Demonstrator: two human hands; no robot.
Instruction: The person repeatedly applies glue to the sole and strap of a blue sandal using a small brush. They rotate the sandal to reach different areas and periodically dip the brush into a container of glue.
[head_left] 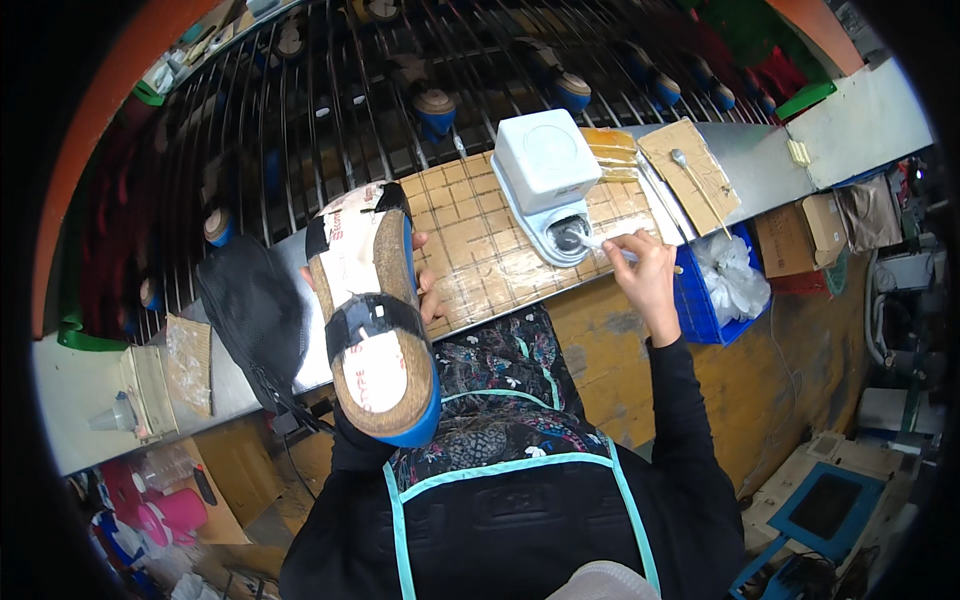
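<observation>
My left hand point(428, 290) grips a shoe on a blue last point(375, 300), its cork-coloured face turned up toward me. Black bands and white, red-printed patches lie across that face. The fingers curl round its right side; most of the hand is hidden behind the shoe. Pinched in my right hand point(645, 275) is a brush with a white handle point(598, 242). Its tip dips into the round mouth of a pale-blue glue pot point(545, 165), where dark grey residue shows. The pot stands on a brown gridded board point(465, 235).
Behind the bench run metal rails point(350, 110) carrying several shoes on blue lasts. A black pouch point(255, 315) lies left of the held shoe. Right of the pot are a cardboard piece point(690, 175) with a small stick on it and a blue bin point(700, 300) holding white plastic.
</observation>
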